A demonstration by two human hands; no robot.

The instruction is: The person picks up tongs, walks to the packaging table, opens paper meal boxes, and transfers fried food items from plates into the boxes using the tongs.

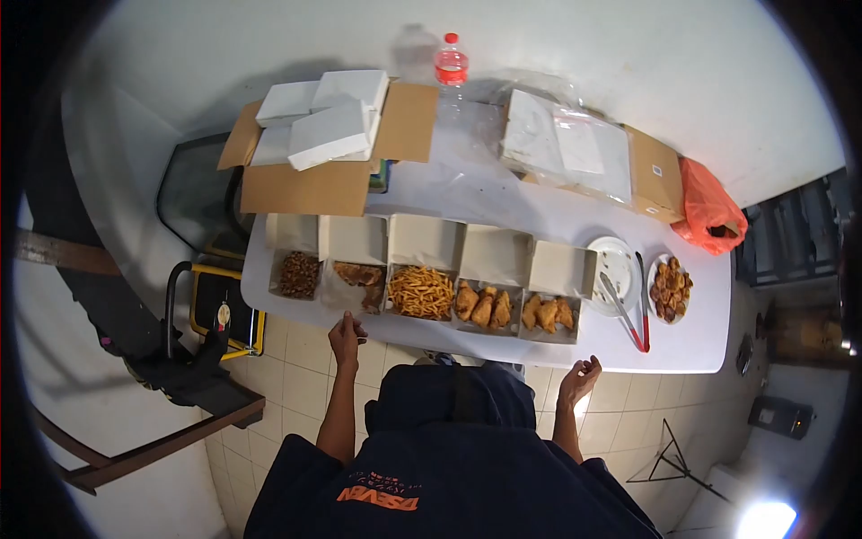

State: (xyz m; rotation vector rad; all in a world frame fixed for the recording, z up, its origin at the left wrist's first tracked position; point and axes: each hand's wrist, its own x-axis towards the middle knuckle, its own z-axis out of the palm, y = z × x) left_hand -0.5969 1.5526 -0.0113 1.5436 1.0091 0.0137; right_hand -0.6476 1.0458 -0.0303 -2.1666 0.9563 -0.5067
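My left hand [346, 340] hangs at the table's front edge, holding nothing, its fingers loosely bent and apart. It is nearest to an open box [354, 239] with flat browned food on paper. My right hand [579, 381] is just off the front edge, empty, fingers loosely curled. Open boxes stand in a row: small brown pieces [299, 274] at the left, French fries [420, 294] in the middle, then golden fried pieces [483, 306] and more fried pieces [548, 313]. Red-handled tongs [643, 310] lie on a white plate [602, 248] and the table.
A plate of browned pieces [670, 289] sits at the right. Behind stand a cardboard carton [305, 189] with white boxes [332, 135], a red-capped bottle [452, 65], plastic-wrapped white boxes [566, 144] and a red plastic bag [709, 211]. A yellow-framed trolley [229, 305] is left of the table.
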